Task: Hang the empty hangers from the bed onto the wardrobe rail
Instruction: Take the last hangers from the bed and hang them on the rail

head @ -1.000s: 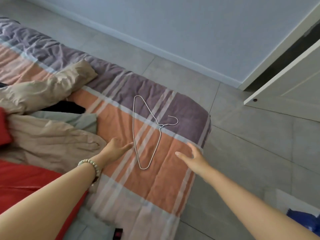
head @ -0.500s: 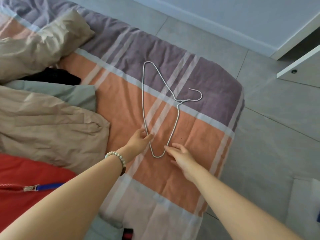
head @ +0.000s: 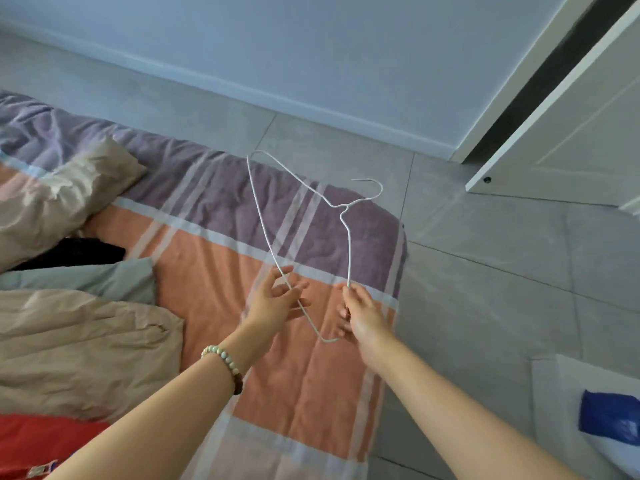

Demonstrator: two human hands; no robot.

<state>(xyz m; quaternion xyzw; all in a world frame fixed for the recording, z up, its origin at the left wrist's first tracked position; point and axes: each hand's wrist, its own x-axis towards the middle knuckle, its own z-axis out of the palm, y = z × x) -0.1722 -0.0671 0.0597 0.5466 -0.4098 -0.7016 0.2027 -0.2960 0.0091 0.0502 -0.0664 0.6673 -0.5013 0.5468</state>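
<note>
Hanger: I saw one thin white wire hanger (head: pixel 342 207) held up in the air over the corner of the bed (head: pixel 214 271), clear of the striped cover.
Right hand: my view showed the right hand (head: pixel 363 317) pinching the hanger's shoulder wire between thumb and forefinger, the other fingers curled in beneath.
Hanger against the grip: the pinch sat low on the shoulder wire, below the twisted neck; the hook rose above and to the right of the hand, opening toward the white door (head: pixel 571 133). The near corner of the frame curved round just under that hand's fingers.
Left hand: the left hand (head: pixel 273 303) was spread and relaxed, gripping nothing. The hanger's long straight bar ran across its fingers; I could not tell whether they touched it.
Wrist: a bead bracelet (head: pixel 223 358) circled the left wrist.
On the bed: a crumpled beige cloth (head: pixel 69 341) lay left of the arms, a grey-green cloth (head: pixel 86 278) and a black one (head: pixel 79 251) beyond it, and a red cloth (head: pixel 34 441) at the near left edge.
Writing: a blue patch (head: pixel 609 417) showed on something white on the floor (head: pixel 485 306) at the right; any print there was too blurred for me to read.
</note>
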